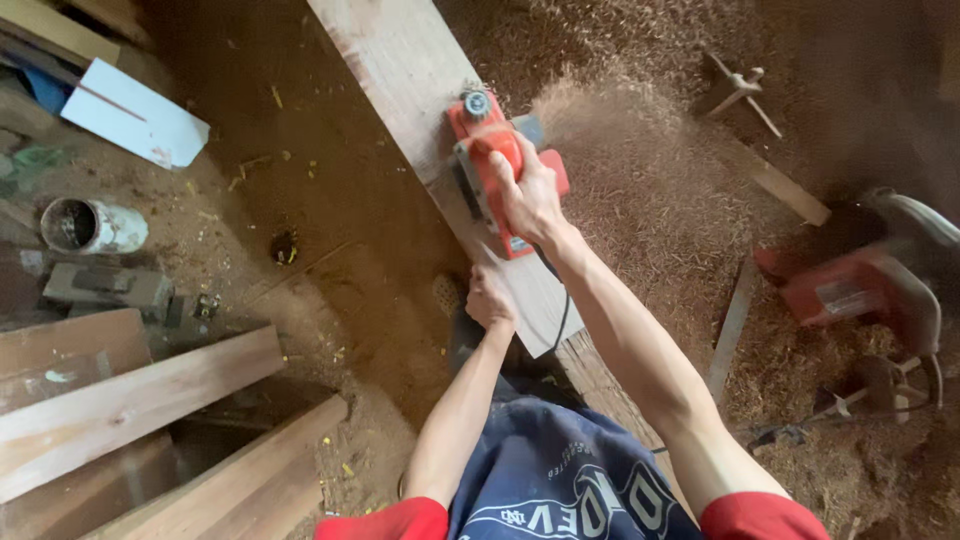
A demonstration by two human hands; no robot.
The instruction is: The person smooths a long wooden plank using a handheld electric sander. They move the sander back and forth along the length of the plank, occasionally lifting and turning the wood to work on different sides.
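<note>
Right hand [530, 200] clenched on the orange electric hand planer [492, 165], chips spraying toward two o'clock; left hand [490, 298] grips the long pale wooden plank [420, 70] edge; best kept flat, pushing steadily

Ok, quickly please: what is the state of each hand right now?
Left hand: closed, gripping the near end of the plank.
Right hand: closed around the handle of the orange electric planer.

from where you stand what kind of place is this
Most likely a rough woodworking shop. The right hand pushes an orange electric planer along a long wooden plank, throwing a spray of shavings. The left hand steadies the plank's edge. Sawdust covers the floor, and a red circular saw lies nearby.
</note>
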